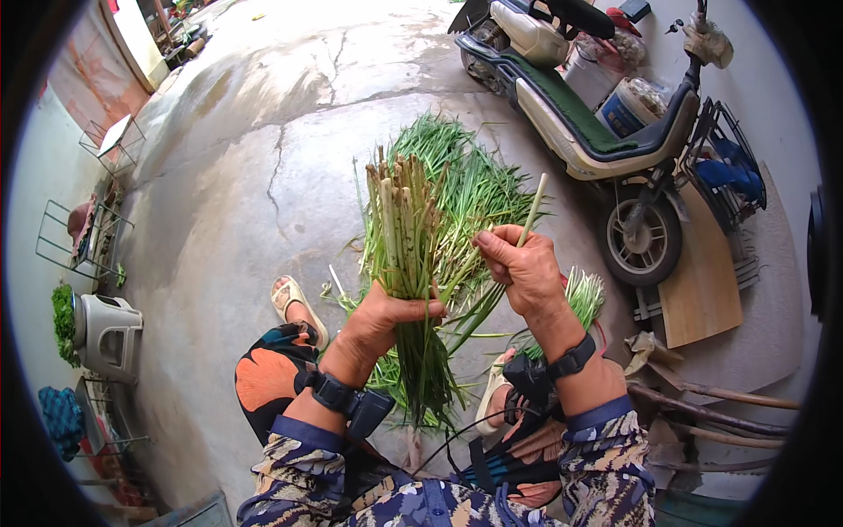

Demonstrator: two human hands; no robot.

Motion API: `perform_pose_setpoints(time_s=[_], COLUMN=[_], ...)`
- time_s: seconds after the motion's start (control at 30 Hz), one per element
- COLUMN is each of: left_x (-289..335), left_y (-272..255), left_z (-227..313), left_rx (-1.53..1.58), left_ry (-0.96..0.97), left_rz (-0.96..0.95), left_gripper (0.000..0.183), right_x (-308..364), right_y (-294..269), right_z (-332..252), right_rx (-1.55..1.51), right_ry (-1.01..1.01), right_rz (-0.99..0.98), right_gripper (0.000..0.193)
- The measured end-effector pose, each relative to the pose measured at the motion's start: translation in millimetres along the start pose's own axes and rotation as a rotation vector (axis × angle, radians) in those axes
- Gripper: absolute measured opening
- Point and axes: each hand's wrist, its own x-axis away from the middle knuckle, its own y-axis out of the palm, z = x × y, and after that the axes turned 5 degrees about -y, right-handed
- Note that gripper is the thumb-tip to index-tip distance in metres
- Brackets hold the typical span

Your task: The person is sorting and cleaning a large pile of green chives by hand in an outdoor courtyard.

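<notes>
Upright in my left hand point(386, 318) is a thick bundle of garlic-chive-like stalks point(406, 228), gripped around its middle. Its pale, brownish cut ends point up, and its dark green leaves hang below my fist. To the right, my right hand point(525, 268) pinches a single stalk point(534, 209), whose whitish end sticks up past my fingers while its leaves trail down towards the bundle. Beyond both hands a loose heap of green stalks point(474, 189) lies on the concrete. A smaller pile with white ends point(583, 299) rests beside my right wrist, partly hidden.
An electric scooter point(597, 145) stands at the right, with a tub point(634, 107) behind it. Below it are a wooden board point(700, 272) and long wooden handles point(720, 413). Along the left wall stand a grey plastic stool point(112, 338) and wire racks point(75, 237).
</notes>
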Motion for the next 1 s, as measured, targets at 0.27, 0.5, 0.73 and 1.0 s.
perform_pose_setpoints(time_s=[0.27, 0.5, 0.73, 1.0], left_x=[1.1, 6.7, 2.7, 5.2], left_y=[-0.1, -7.0, -8.7, -9.2], left_z=[5.3, 5.3, 2.8, 3.5], left_rx=[0.038, -0.011, 0.026, 0.0], left_ry=[0.014, 0.031, -0.012, 0.021], left_rz=[0.023, -0.001, -0.018, -0.019], left_gripper=[0.025, 0.027, 0.029, 0.027], right_x=[-4.9, -7.6, 11.4, -8.6], right_y=[0.0, -17.9, 13.9, -19.7], right_z=[5.6, -15.3, -5.6, -23.0], right_rx=[0.043, 0.122, 0.382, 0.484], right_ry=[-0.075, -0.106, -0.042, -0.36], right_rz=[0.165, 0.138, -0.247, 0.176], right_gripper=[0.017, 0.027, 0.016, 0.014])
